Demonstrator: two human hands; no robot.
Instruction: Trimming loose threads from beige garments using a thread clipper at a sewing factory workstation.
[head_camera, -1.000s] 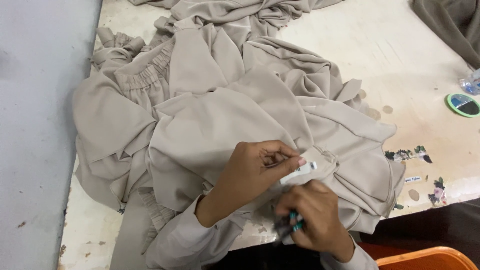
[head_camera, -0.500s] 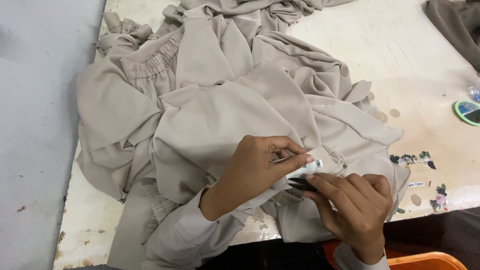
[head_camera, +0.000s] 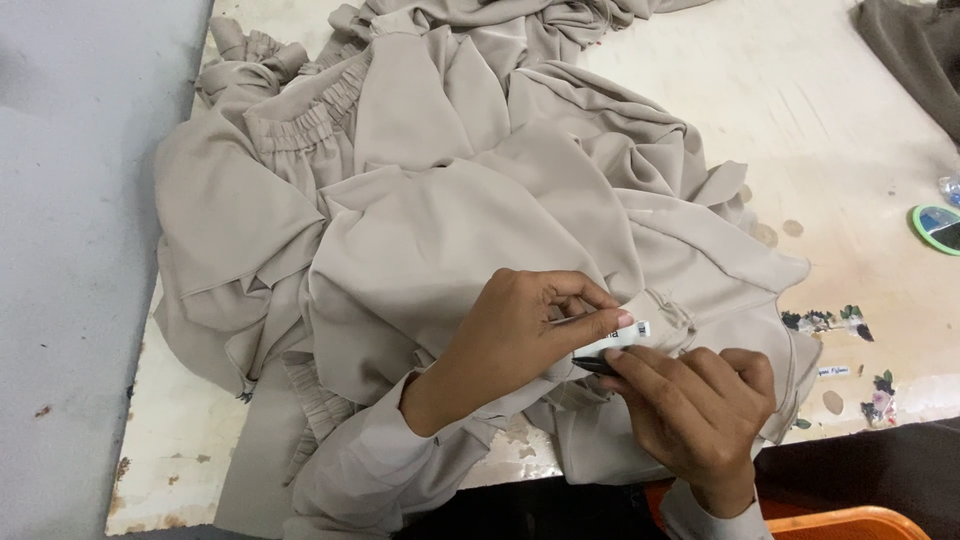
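Head view: the camera looks down on two bare hands working at the near edge of a worn white table (head_camera: 860, 130).
Left hand: the left hand (head_camera: 525, 335) is curled shut, thumb and forefinger pinching a small white rectangular sewn-in label (head_camera: 625, 333) where it joins the cloth.
Right hand: the right hand (head_camera: 695, 410) is closed around a thin dark tool (head_camera: 597, 366), only the tip showing past the fingers; what kind of tool it is cannot be told. The tip lies just under the label, touching or nearly touching it.
Label: it stands out from a seam of the garment, between the two hands, near the table's front edge.
Garment: a large beige, smooth-woven garment (head_camera: 440, 220) lies crumpled across the middle of the table, with a gathered elastic band (head_camera: 310, 125) towards the far left and folds trailing to the top of the frame.
Sleeves: both wrists wear beige sleeves of a similar cloth.
Table surface: chipped paint and small scraps of stickers (head_camera: 830, 320) lie right of the garment.
Right edge: a round green-rimmed object (head_camera: 938, 228) sits partly cut off.
Far corner: a dark grey-brown cloth (head_camera: 915, 45) lies well apart from the garment.
Left side: a grey floor (head_camera: 80, 270) runs along the table.
Bottom right: an orange plastic rim (head_camera: 850, 522) shows below the right hand.
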